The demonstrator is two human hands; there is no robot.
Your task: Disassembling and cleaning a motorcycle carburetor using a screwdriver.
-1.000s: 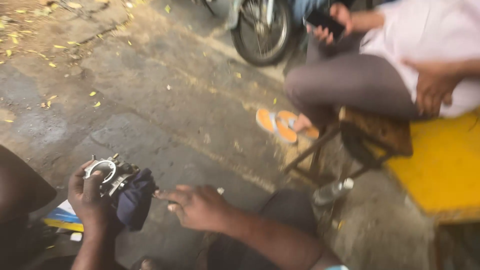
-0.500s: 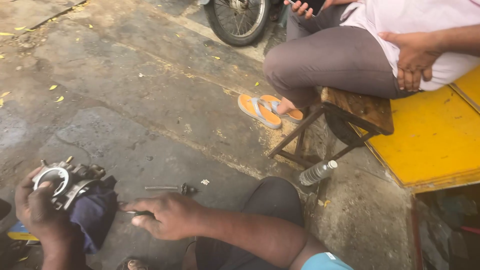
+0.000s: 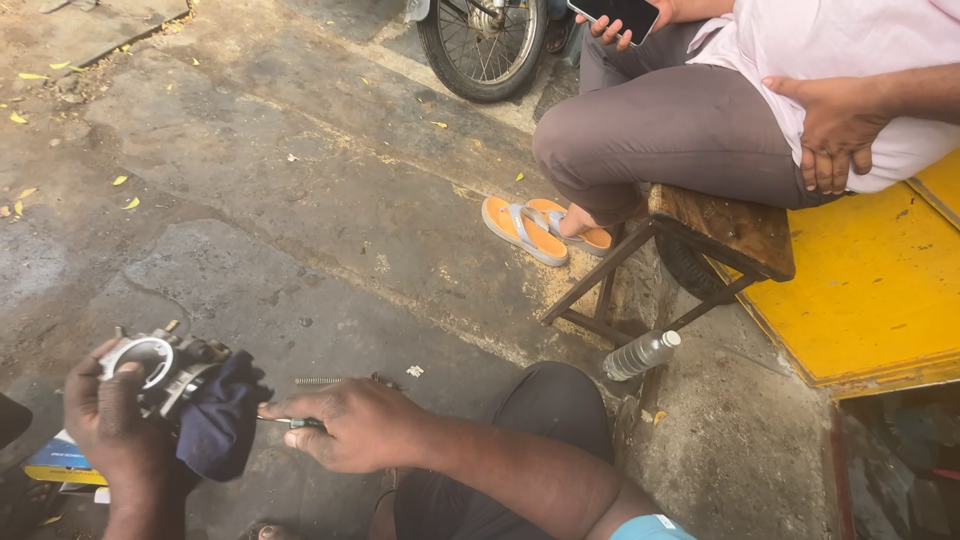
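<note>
1. Carburettor (image 3: 160, 368): the grey metal part with a round throat sits low at the left of the view, above the concrete floor (image 3: 300, 200), cradled in the left hand (image 3: 115, 425) together with a dark blue cloth (image 3: 220, 420) that hangs just beside it.
2. Left hand: its fingers are wrapped around the carburettor body from below and behind, thumb near the round opening, so it is closed on the part.
3. Right hand (image 3: 350, 425): curled shut around a slim tool with a green handle (image 3: 298, 423), its thin shaft pointing left toward the cloth and the part.
4. Step in hand, as a judgement: the tool is being brought to the carburettor, with the tip near the cloth but contact cannot be told.
5. The next move seems to call for a steady left grip and the tool tip lined up with a small fitting on the body.
6. Small things: a threaded rod (image 3: 320, 380) lies on the floor just beyond the right hand.
</note>
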